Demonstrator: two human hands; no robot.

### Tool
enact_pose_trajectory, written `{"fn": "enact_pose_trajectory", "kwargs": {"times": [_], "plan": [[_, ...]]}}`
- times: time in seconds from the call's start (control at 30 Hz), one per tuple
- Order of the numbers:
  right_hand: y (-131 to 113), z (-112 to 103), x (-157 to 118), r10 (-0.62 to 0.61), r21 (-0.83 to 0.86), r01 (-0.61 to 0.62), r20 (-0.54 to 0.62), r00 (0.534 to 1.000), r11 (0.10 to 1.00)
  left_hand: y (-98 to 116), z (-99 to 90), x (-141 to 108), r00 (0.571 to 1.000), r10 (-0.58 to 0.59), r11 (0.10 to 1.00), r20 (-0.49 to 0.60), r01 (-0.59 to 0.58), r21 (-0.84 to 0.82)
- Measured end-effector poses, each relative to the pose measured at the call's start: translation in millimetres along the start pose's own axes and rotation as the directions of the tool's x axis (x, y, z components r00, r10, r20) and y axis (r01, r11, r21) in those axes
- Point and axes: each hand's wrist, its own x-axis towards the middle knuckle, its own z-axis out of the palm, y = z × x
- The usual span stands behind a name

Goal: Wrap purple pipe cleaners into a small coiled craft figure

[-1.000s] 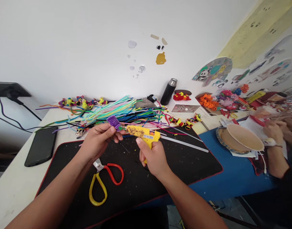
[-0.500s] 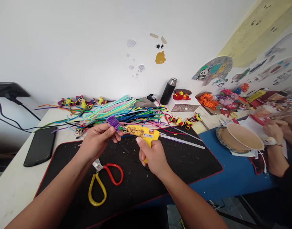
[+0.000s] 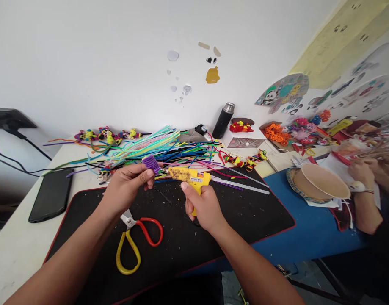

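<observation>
My left hand (image 3: 128, 185) pinches a small purple fuzzy piece (image 3: 150, 164) that looks coiled from pipe cleaner. My right hand (image 3: 204, 204) is wrapped round the handle of a yellow hot glue gun (image 3: 181, 174), thumb along its side. A clear glue stick (image 3: 241, 185) sticks out of the gun's back end. The nozzle points left and is at the edge of the purple piece; whether they touch I cannot tell. Below my hands, scissors (image 3: 139, 223) with one red and one yellow handle lie on the black mat (image 3: 181, 245).
Behind the mat lies a heap of coloured pipe cleaners (image 3: 162, 148), with small pipe-cleaner figures (image 3: 105, 134) beside it. A phone (image 3: 51, 195) rests at left. A black flask (image 3: 223, 120) stands by the wall. At right are a bowl (image 3: 324, 182) and another person's hands (image 3: 365, 173).
The whole view has shifted slightly. My left hand's fingers have drawn in a little under the purple piece. Both hands keep their hold, and the nozzle stays beside the piece.
</observation>
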Motion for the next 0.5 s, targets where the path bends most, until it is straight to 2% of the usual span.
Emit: {"fn": "enact_pose_trajectory", "kwargs": {"times": [0.13,0.27,0.4,0.5], "plan": [[5,-1,2,0.015,0.012,-0.015,-0.004,1.0,1.0,1,-3.6,1,0.998,0.064,0.987,-0.003,-0.063,0.148],[11,-3,4,0.04,0.031,-0.039,-0.009,0.999,0.999,8,-3.2,2,0.995,0.097,0.97,-0.008,-0.092,0.227],[18,-1,2,0.08,-0.015,-0.079,0.047,0.996,0.997,9,-9.4,2,0.995,0.096,0.969,-0.017,-0.089,0.231],[34,2,1,0.135,-0.084,-0.125,0.125,0.983,0.989,5,-18.6,3,0.994,0.088,0.981,-0.059,-0.076,0.177]]}}
